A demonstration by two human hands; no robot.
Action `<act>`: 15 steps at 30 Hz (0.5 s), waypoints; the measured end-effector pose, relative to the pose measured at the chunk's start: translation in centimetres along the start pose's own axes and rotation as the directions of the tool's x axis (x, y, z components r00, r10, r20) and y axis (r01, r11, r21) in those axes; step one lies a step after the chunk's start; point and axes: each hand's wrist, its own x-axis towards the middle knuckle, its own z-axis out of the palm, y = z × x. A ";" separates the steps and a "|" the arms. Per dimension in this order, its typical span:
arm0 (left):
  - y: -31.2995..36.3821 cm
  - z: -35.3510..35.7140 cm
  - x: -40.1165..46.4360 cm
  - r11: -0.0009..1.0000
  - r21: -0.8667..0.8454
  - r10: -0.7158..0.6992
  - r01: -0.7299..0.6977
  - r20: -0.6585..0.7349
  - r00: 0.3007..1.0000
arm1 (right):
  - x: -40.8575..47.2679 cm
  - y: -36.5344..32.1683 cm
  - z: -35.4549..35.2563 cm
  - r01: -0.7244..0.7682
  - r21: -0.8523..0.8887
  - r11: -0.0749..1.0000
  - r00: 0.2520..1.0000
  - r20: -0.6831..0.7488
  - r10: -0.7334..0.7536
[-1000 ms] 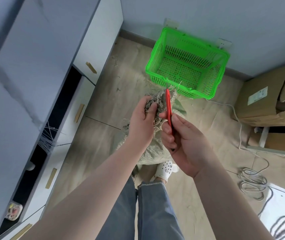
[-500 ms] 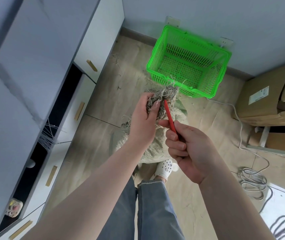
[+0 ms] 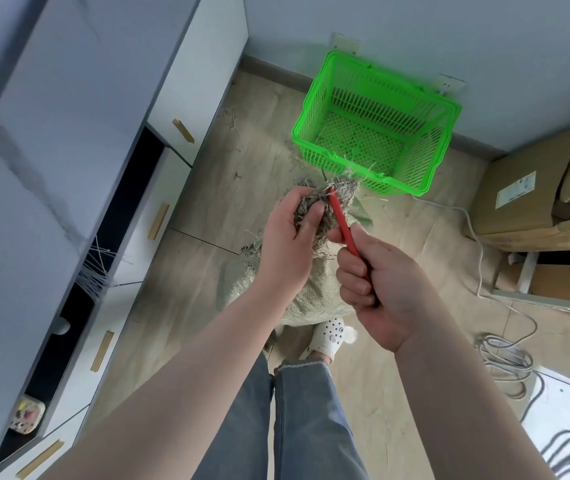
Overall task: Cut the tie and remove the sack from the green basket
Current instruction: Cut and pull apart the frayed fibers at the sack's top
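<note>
Above the sack, both hands pinching: left hand its neck, right hand a red cutter.

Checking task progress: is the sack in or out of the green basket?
Out. The sack sits on the floor before the green basket, whose mesh bottom shows bare; left hand grips its bunched neck.

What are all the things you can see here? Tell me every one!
Basket: one, green, on the floor by the wall, nothing in it.
Sack: one, grey-tan, on the floor at the feet.
Cutting tool: one, red, tip at the sack's bunched neck.
Cardboard boxes: a few, brown, right side.
Cables: several, grey, floor at right.
Cabinet: one, white, left.
Shoe: one, white.
Left hand: grips the sack's neck.
Right hand: holds the tool.
</note>
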 end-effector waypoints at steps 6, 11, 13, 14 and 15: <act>0.0 -0.1 0.2 1.000 0.018 0.000 0.000 -0.002 1.000 | -0.3 0.5 0.1 -0.012 0.004 1.000 1.000 0.011 0.012; -0.1 -0.1 0.2 1.000 -0.012 0.012 -0.012 0.003 1.000 | -0.5 0.6 0.3 0.080 -0.274 0.958 0.988 -0.108 -0.113; 0.0 -0.1 0.2 1.000 0.002 0.008 -0.008 -0.002 1.000 | -0.7 0.7 0.4 0.081 -0.306 0.949 0.982 -0.138 -0.128; 0.0 0.0 0.2 1.000 0.013 0.003 -0.003 -0.002 1.000 | -0.7 0.7 0.5 0.083 -0.314 0.946 0.980 -0.148 -0.135; 0.1 0.0 0.2 1.000 0.020 -0.006 0.006 -0.001 1.000 | -0.7 0.7 0.6 0.090 -0.316 0.945 0.978 -0.153 -0.144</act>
